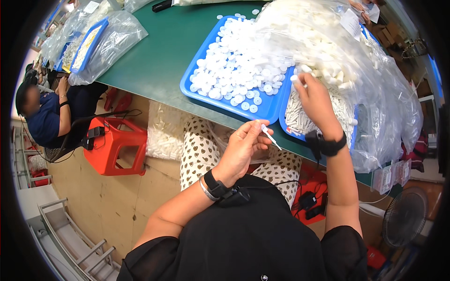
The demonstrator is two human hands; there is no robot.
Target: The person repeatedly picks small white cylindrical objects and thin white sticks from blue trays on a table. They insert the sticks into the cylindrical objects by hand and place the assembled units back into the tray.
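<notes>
My left hand (240, 149) is closed in a pinch around a slim white plastic stem (270, 136), which points down and to the right beyond the table's front edge. Over the right-hand blue tray (284, 112), my right hand (320, 100) pinches a short white cylindrical piece (294, 78) between thumb and fingers. Beneath that hand lie many thin white pins (302, 114). The neighbouring blue tray (187, 75) holds a heap of white round discs (234, 61), several with a hole in the middle.
A large clear bag (323, 28) of whitish parts leans over the trays on the green table (154, 61). At left, a red stool (112, 150) stands near another seated person (51, 112). A fan (404, 217) is at lower right. Another bag (164, 133) sits under the table.
</notes>
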